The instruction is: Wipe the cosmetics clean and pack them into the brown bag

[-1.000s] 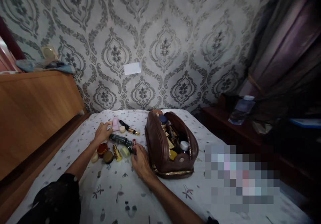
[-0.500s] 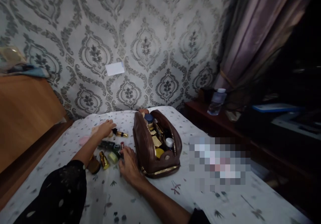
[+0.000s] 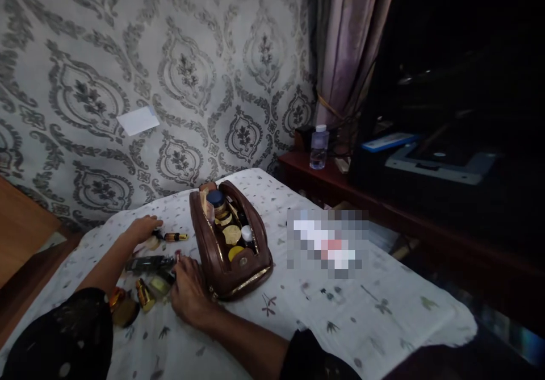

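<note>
My left hand [image 3: 147, 228] reaches over the far side of the small cosmetics, fingers stretched out, just beside a black-and-gold tube [image 3: 176, 236]. My right hand [image 3: 189, 289] is curled around a small red-ended item [image 3: 177, 254], most of which its fingers hide. Between my arms lie a dark bottle [image 3: 149, 263], a pale green-capped container [image 3: 159, 285], a gold bottle [image 3: 145, 295] and a round brown jar [image 3: 126, 310]. Right of my right hand stands an unzipped brown cosmetic bag [image 3: 207, 272] holding several jars, among them a blue-lidded jar [image 3: 216, 199] and a white-capped bottle [image 3: 247, 233].
A patterned white sheet [image 3: 298, 312] covers the surface. Some items on it at the right are blurred out. Beyond, a clear bottle [image 3: 319, 150] stands on a dark red ledge [image 3: 293, 164] by the curtain. A wooden panel [image 3: 21, 226] borders the left side.
The view has turned to the right, so everything sits further left in the picture. My right fingers appear closer around the red-ended item; my left hand stays at the cosmetics' far side.
</note>
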`<act>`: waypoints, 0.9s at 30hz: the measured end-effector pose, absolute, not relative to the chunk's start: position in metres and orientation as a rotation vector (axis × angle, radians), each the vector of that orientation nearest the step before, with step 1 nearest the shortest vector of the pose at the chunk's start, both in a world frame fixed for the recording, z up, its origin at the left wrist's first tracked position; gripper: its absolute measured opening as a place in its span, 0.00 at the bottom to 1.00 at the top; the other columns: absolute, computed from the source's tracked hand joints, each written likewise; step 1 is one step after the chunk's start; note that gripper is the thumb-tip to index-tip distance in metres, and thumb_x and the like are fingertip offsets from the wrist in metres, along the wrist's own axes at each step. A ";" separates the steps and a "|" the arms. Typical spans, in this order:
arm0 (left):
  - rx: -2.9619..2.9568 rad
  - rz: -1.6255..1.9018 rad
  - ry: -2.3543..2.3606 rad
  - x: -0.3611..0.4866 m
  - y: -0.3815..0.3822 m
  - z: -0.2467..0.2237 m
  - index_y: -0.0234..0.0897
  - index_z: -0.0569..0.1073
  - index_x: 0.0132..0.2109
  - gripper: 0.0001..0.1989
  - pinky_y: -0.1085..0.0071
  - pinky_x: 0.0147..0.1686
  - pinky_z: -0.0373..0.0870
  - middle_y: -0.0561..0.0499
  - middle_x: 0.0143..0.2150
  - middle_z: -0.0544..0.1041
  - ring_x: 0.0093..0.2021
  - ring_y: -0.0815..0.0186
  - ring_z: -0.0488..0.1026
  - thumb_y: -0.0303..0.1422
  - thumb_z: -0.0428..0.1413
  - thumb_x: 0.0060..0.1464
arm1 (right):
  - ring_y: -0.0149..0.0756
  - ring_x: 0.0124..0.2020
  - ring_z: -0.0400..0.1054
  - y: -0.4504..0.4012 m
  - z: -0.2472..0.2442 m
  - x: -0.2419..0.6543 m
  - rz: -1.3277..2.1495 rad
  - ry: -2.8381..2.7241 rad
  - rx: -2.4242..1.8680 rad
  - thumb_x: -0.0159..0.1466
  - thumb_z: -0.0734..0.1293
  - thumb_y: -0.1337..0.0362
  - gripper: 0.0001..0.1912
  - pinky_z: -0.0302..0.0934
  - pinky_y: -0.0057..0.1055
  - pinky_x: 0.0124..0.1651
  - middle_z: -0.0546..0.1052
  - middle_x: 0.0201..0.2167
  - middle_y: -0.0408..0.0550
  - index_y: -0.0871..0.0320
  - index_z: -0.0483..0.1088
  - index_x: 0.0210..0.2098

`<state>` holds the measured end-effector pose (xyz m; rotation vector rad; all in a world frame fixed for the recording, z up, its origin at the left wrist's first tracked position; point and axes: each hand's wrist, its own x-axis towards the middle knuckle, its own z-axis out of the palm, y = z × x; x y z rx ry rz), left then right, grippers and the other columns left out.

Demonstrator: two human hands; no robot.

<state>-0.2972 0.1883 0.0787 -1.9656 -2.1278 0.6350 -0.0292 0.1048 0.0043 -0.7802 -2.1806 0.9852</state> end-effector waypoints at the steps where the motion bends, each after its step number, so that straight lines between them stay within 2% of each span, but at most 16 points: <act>1: -1.970 0.648 -2.116 -0.297 0.188 0.080 0.45 0.75 0.46 0.20 0.63 0.46 0.70 0.46 0.48 0.77 0.52 0.56 0.72 0.20 0.50 0.51 | 0.49 0.59 0.61 0.105 0.005 -0.029 0.990 -2.188 -0.787 0.55 0.64 0.75 0.22 0.58 0.45 0.60 0.68 0.56 0.59 0.62 0.68 0.49; 4: -1.980 0.659 -2.101 -0.296 0.184 0.082 0.43 0.74 0.50 0.19 0.63 0.49 0.68 0.45 0.51 0.76 0.55 0.55 0.71 0.23 0.51 0.53 | 0.50 0.60 0.60 0.104 0.005 -0.027 0.998 -2.192 -0.797 0.56 0.64 0.75 0.22 0.57 0.46 0.62 0.67 0.58 0.59 0.62 0.67 0.51; 8: -1.943 0.636 -2.144 -0.297 0.178 0.081 0.42 0.72 0.53 0.17 0.64 0.48 0.69 0.43 0.51 0.77 0.53 0.54 0.73 0.30 0.50 0.59 | 0.49 0.61 0.59 0.104 0.005 -0.026 0.997 -2.176 -0.765 0.56 0.64 0.76 0.23 0.54 0.45 0.64 0.65 0.60 0.60 0.63 0.66 0.52; 12: -1.908 0.604 -2.169 -0.296 0.177 0.078 0.43 0.68 0.59 0.24 0.64 0.47 0.70 0.43 0.57 0.73 0.54 0.55 0.73 0.26 0.50 0.55 | 0.50 0.62 0.58 0.104 0.006 -0.024 1.001 -2.178 -0.745 0.55 0.64 0.76 0.23 0.55 0.46 0.64 0.65 0.59 0.61 0.63 0.66 0.51; 14: -1.905 0.597 -2.166 -0.293 0.179 0.078 0.43 0.70 0.56 0.24 0.64 0.45 0.70 0.42 0.54 0.74 0.52 0.54 0.74 0.23 0.50 0.52 | 0.50 0.61 0.58 0.105 0.006 -0.024 1.005 -2.179 -0.750 0.54 0.64 0.76 0.23 0.55 0.47 0.63 0.65 0.59 0.60 0.63 0.66 0.50; 18: -1.932 0.545 -2.140 -0.286 0.183 0.081 0.42 0.75 0.46 0.18 0.66 0.43 0.70 0.44 0.48 0.75 0.52 0.55 0.73 0.23 0.52 0.49 | 0.51 0.58 0.61 0.105 0.004 -0.025 0.989 -2.174 -0.735 0.54 0.64 0.76 0.23 0.57 0.47 0.61 0.66 0.57 0.60 0.62 0.66 0.50; 21: -1.918 0.430 -2.146 -0.281 0.181 0.084 0.39 0.71 0.51 0.17 0.67 0.44 0.70 0.42 0.51 0.75 0.53 0.55 0.73 0.28 0.51 0.54 | 0.51 0.57 0.61 0.105 0.002 -0.026 0.985 -2.164 -0.759 0.54 0.64 0.76 0.25 0.58 0.48 0.60 0.66 0.56 0.59 0.62 0.66 0.51; 23: -1.856 0.334 -2.170 -0.277 0.175 0.087 0.36 0.67 0.55 0.18 0.66 0.43 0.70 0.39 0.51 0.76 0.50 0.54 0.74 0.34 0.47 0.60 | 0.50 0.58 0.61 0.105 0.002 -0.027 0.994 -2.164 -0.775 0.54 0.64 0.76 0.24 0.58 0.47 0.60 0.66 0.56 0.59 0.61 0.66 0.51; 25: -1.770 0.201 -2.195 -0.270 0.166 0.094 0.33 0.65 0.55 0.20 0.65 0.39 0.71 0.39 0.45 0.78 0.45 0.53 0.76 0.39 0.42 0.63 | 0.50 0.58 0.60 0.105 0.002 -0.028 1.009 -2.159 -0.783 0.55 0.63 0.75 0.22 0.58 0.47 0.60 0.66 0.57 0.59 0.61 0.67 0.50; 27: -1.713 -0.016 -2.189 -0.259 0.151 0.104 0.32 0.66 0.54 0.22 0.66 0.35 0.70 0.43 0.36 0.78 0.39 0.53 0.77 0.43 0.41 0.62 | 0.50 0.59 0.60 0.105 0.003 -0.028 1.027 -2.140 -0.780 0.58 0.63 0.73 0.19 0.57 0.47 0.61 0.65 0.57 0.59 0.61 0.67 0.49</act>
